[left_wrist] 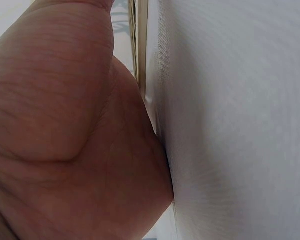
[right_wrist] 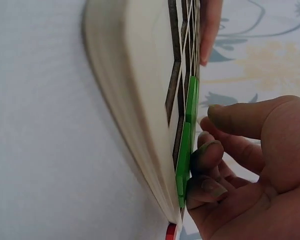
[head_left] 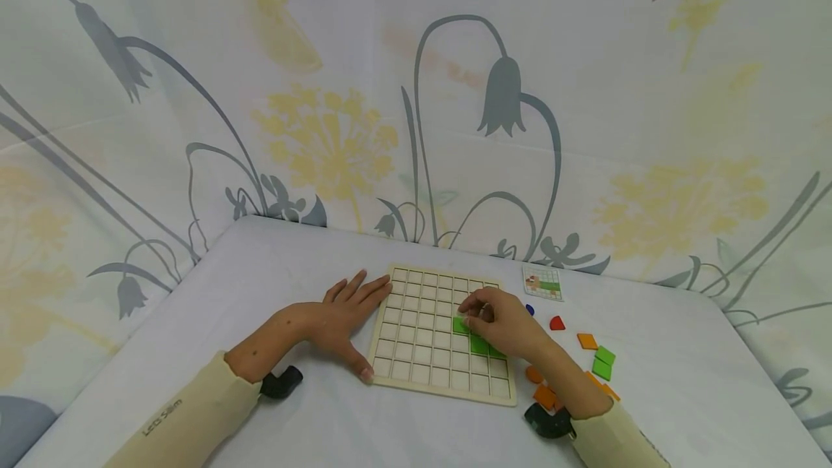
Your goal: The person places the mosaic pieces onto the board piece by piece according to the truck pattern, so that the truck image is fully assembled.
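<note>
A wooden grid board (head_left: 422,352) lies on the white table (head_left: 279,266). My left hand (head_left: 351,320) lies flat beside the board's left edge, fingers straight, thumb along the lower corner; its palm (left_wrist: 65,125) presses down next to the board edge (left_wrist: 139,50). My right hand (head_left: 484,316) hovers over the board's right side with curled fingers. Its fingertips (right_wrist: 206,155) pinch a green tile (head_left: 460,324) sitting in a cell. More green tiles (head_left: 484,346) fill neighbouring cells just below it, seen edge-on as a green strip (right_wrist: 186,145).
Loose pieces lie right of the board: a red one (head_left: 557,323), orange ones (head_left: 587,341) (head_left: 544,396), green ones (head_left: 604,362) and a blue one (head_left: 529,309). A small pattern card (head_left: 542,282) sits at the board's far right corner. Floral fabric walls surround the table.
</note>
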Available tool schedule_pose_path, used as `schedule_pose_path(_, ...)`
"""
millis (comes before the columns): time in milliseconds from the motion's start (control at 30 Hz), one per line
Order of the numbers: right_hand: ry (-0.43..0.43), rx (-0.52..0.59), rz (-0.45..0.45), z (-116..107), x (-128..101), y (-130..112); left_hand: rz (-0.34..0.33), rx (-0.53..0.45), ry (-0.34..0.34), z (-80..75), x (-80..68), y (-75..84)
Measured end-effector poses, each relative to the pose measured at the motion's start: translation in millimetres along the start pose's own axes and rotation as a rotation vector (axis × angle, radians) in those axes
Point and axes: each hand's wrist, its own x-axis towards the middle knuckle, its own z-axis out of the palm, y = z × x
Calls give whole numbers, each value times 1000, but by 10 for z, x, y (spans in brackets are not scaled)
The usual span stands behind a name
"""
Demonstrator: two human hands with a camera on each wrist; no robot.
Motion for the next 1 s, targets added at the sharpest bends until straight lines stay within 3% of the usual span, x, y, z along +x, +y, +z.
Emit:
schedule_pose_path(267,20,53,11,-56,-48,48,2,2,3,-3,-2,-8)
schedule_pose_path(500,66,-6,3,-281,-305,175,12,-8,4,-15,2,24)
schedule_pose_path(767,122,-109,180,-625,-720,376,2,-3,-1,-11,3,52)
schedule_pose_path(1000,144,-213,309,-986,-1039,743,-2,-6,1,-12,-6,34)
